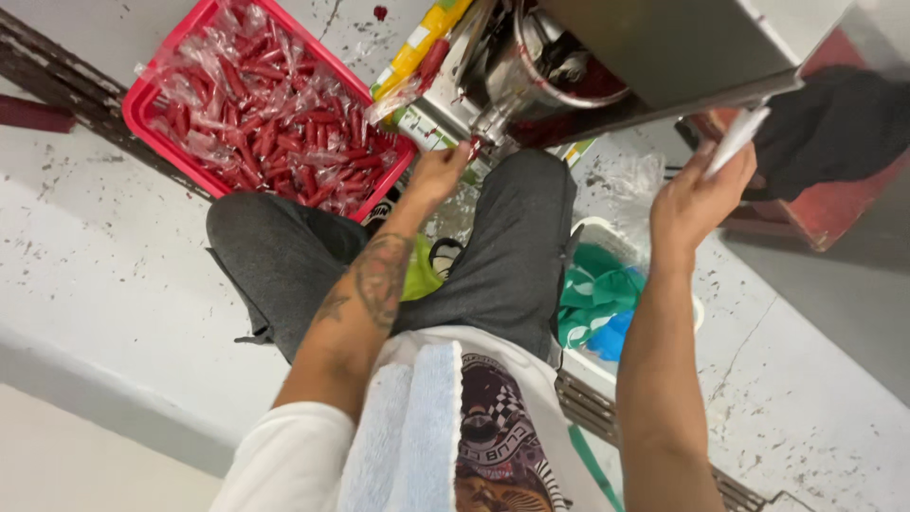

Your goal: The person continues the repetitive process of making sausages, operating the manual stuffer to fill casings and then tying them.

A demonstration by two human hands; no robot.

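Observation:
I sit on the floor in grey trousers before a steel filling machine [607, 57] stained with red liquid. My left hand [438, 173] pinches a thin plastic tube under the machine's nozzle [488, 123]. My right hand [697, 194] is raised to the machine's right side and grips its white lever handle [737, 140]. A red plastic basket [142, 102] at my left holds several clear tubes filled with red liquid [275, 114].
A white tub [592, 230] with green and blue cloths stands by my right knee. A yellow strip of packaging [427, 38] hangs beside the machine. A dark cloth lies on a red block [825, 213] at right. A pale towel [408, 427] covers my chest.

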